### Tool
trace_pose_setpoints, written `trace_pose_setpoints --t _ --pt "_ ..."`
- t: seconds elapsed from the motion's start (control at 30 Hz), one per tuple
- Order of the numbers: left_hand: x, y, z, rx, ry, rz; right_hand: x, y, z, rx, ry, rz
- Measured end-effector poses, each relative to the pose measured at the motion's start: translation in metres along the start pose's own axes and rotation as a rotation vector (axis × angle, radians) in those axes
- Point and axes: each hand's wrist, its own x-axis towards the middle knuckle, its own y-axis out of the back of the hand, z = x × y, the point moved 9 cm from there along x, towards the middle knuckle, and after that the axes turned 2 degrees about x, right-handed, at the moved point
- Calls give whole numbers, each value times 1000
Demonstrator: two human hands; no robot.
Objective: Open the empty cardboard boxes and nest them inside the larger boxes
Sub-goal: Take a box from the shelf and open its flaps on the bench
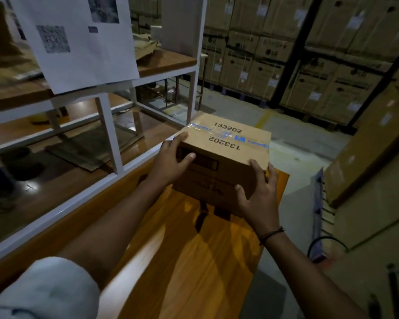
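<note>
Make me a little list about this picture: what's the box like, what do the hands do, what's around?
box: cardboard box, taped shut, 133202 printed on top
left: left hand holds its near left corner
right: right hand holds its near right corner
below: wooden table
beside: white shelf rack, paper sheet hanging
behind: stacked boxes

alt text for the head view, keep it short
Two bare hands grip a taped cardboard box marked 133202 at the end of an orange wooden table, left hand at its left corner, right hand at its right. White shelving stands left; stacked cartons behind.
</note>
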Motion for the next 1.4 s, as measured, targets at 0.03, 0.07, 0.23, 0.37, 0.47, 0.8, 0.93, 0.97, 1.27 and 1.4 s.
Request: trace_pose_setpoints --t 0.03,0.07,0.23,0.37,0.47,0.8,0.93,0.97,1.27,1.4 --pt "-4 1 1 -17 5 10 -1 0 -1 12 7 7" --pt "-9 3 1 -35 16 21 -1 0 -1 29 8 9" --pt "-50 19 -9 -128 104 83 -3 -3 -8 129 32 -12" --pt "-95 47 -21 -138 165 167 -16 -12 -24 218 90 -85" --pt "-138 66 -25 -131 222 244 -29 -20 -42 276 156 -146" --pt "-291 110 -4 -23 558 608 -71 -47 -95 536 379 -458" --pt "-349 114 21 102 647 738 -92 -52 -114 610 457 -549" --pt "-362 113 27 124 662 760 -98 -54 -119 627 475 -570" --pt "-468 96 77 263 742 916 -152 -46 -141 753 683 -692" --pt "-492 81 89 266 718 1001 -166 -42 -136 796 738 -673"
